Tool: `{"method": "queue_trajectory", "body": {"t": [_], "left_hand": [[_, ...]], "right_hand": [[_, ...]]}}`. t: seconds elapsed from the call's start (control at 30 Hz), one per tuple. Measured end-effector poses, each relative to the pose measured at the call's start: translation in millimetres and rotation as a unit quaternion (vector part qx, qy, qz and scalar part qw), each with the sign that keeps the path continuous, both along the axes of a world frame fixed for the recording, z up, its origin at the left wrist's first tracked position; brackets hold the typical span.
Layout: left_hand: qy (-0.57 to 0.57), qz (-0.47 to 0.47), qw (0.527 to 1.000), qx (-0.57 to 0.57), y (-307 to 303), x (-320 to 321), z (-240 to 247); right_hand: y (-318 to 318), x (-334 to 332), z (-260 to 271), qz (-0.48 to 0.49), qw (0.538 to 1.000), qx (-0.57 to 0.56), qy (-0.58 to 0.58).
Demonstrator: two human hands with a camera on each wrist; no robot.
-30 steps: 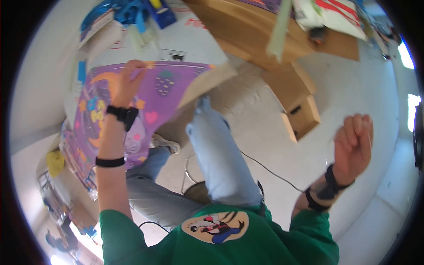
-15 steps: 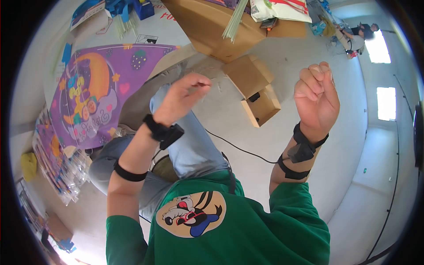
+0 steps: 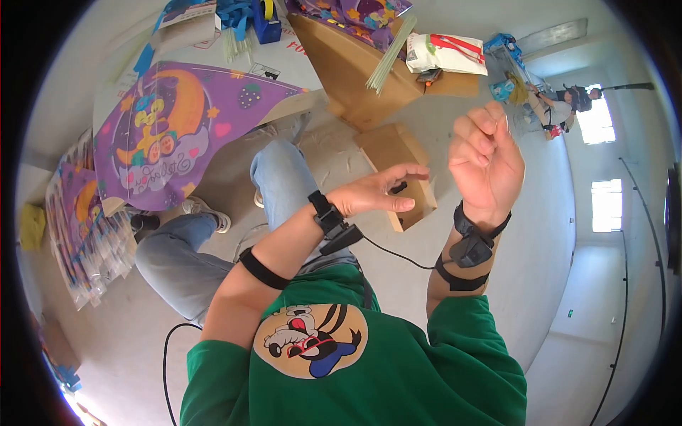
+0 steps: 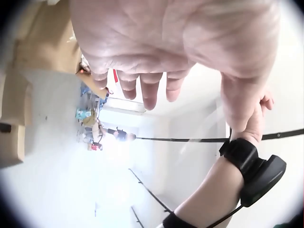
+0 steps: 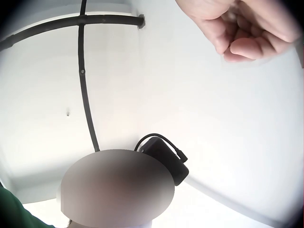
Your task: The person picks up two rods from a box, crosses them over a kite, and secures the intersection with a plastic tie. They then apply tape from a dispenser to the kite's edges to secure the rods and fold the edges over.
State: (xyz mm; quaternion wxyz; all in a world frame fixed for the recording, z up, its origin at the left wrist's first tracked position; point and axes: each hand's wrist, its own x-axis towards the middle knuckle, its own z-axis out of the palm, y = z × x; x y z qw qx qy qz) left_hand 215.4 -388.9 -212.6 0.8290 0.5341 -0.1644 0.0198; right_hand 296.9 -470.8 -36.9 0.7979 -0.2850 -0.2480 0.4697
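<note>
My left hand [image 3: 380,192] is in front of my body, fingers stretched toward my right hand and thumb apart, with nothing in its grasp. In the left wrist view its palm [image 4: 175,38] and straight fingers show. My right hand [image 3: 486,167] is raised at the right, fingers curled and thumb pressed to the index finger. A faint see-through sliver, like clear tape [image 5: 273,59], shows at its fingertips in the right wrist view. A purple kite [image 3: 231,99] with a moon picture and a thin pale rod lies on the white surface at the left.
A blue tape dispenser [image 3: 268,30], pale sticks [image 3: 392,55] and a white bag [image 3: 444,54] are at the back. An open cardboard box [image 3: 387,145] stands on the floor [image 3: 511,284]. Packaged kites [image 3: 82,234] lie at far left. A cable [image 3: 398,254] runs near my wrists.
My left hand has left the kite's upper edge and swung right toward my right hand, its fingers opening out. The right hand stays raised and curled. The head view has turned.
</note>
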Motion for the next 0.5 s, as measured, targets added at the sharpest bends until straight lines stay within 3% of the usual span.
{"method": "queue_trajectory", "body": {"t": [0.07,0.17,0.5], "left_hand": [[-0.005,-0.062,0.985,-0.160,-12.7,-1.5,1.1],[-0.023,-0.075,0.976,-0.204,-23.0,-1.3,0.2],[0.022,-0.101,0.980,-0.170,6.3,-44.9,-23.5]], "right_hand": [[1.6,-4.1,3.9,0.012,1.000,0.013,0.003],[1.5,-10.9,7.9,0.013,1.000,0.022,0.004],[-20.5,-15.5,17.6,-0.003,0.998,0.058,0.032]]}}
